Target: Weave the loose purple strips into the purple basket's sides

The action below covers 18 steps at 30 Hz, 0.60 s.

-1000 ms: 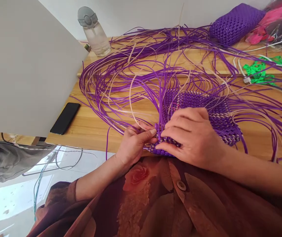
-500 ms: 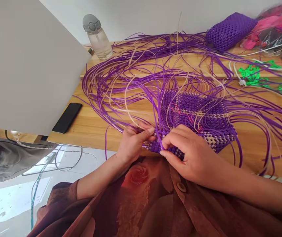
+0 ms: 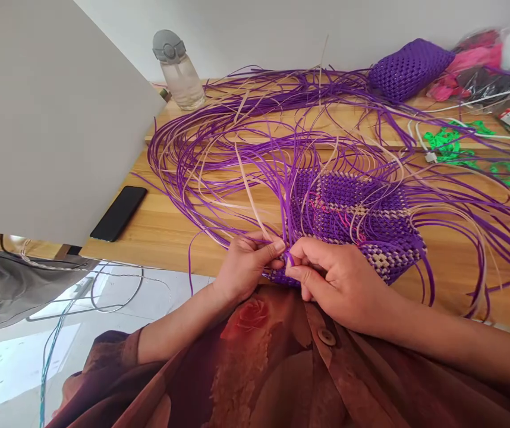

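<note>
A purple and cream woven piece (image 3: 353,202) lies at the table's front edge, with long loose strips fanning out from its sides. My left hand (image 3: 250,261) is at its near left corner, thumb and fingers pinched on a cream strip (image 3: 250,193) that rises up and to the left. Close beside it, my right hand (image 3: 335,273) pinches a purple strip (image 3: 289,258) between thumb and forefinger. The fingertips of both hands almost meet. They hide part of the weave's near edge. Pink thread (image 3: 346,220) runs across the top of the weave.
Loose purple strips (image 3: 264,107) sprawl over the wooden table (image 3: 166,220). A water bottle (image 3: 181,77) and a black phone (image 3: 120,213) are at left. Further right are a finished-looking purple woven piece (image 3: 409,71), green netting-like pieces (image 3: 449,142) and white cables (image 3: 419,134). A grey panel (image 3: 59,119) stands left.
My right hand has shifted slightly left and its fingers have curled in tighter, closer to my left hand. The cream strip by my left hand now stands straighter. The view has tilted a little.
</note>
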Motion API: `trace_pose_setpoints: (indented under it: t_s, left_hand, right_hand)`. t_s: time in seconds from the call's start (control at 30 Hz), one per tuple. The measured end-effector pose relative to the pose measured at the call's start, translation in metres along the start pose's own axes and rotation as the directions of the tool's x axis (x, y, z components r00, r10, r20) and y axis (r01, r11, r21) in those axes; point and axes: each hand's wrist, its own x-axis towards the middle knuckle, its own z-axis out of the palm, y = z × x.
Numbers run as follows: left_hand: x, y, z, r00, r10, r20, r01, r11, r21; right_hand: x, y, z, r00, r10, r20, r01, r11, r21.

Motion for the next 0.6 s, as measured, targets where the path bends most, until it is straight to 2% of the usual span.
trace_pose_setpoints:
  t_s: [0.1,0.17,0.2,0.33,0.4,0.5,0.53,0.6]
  left_hand:
    - [-0.001,-0.001,0.000,0.999,0.031,0.009,-0.031,0.999,0.029]
    - [0.000,-0.001,-0.003,1.000,0.021,0.016,-0.021,1.000,0.016]
    - [0.000,0.000,-0.004,1.000,0.014,0.021,-0.014,1.000,0.004]
    - [0.001,0.004,-0.004,0.999,0.018,0.041,-0.016,0.999,-0.037]
    - [0.000,0.006,-0.002,0.999,0.024,0.037,-0.022,0.999,-0.039]
    - [-0.002,0.007,0.000,0.999,0.032,0.024,-0.032,0.999,-0.013]
    - [-0.002,0.007,0.001,0.999,0.031,0.020,-0.031,1.000,-0.001]
    - [-0.003,0.005,0.001,1.000,0.014,0.026,-0.015,0.999,0.031]
  right_hand:
    - [0.002,-0.003,-0.005,0.985,0.088,0.146,-0.102,0.991,0.092]
    - [0.005,-0.004,-0.012,0.979,0.080,0.185,-0.095,0.993,0.074]
    - [0.008,-0.004,-0.017,0.983,0.067,0.173,-0.075,0.997,0.036]
    - [0.030,-0.001,-0.033,1.000,0.021,0.001,-0.020,0.991,-0.134]
    - [0.044,0.003,-0.033,0.999,0.034,0.005,-0.033,0.991,-0.127]
    - [0.067,0.010,-0.031,0.999,0.019,0.045,-0.018,1.000,-0.023]
    - [0.075,0.012,-0.032,1.000,-0.014,0.004,0.014,1.000,-0.023]
    - [0.095,0.016,-0.039,0.980,-0.094,-0.176,0.069,0.987,-0.143]
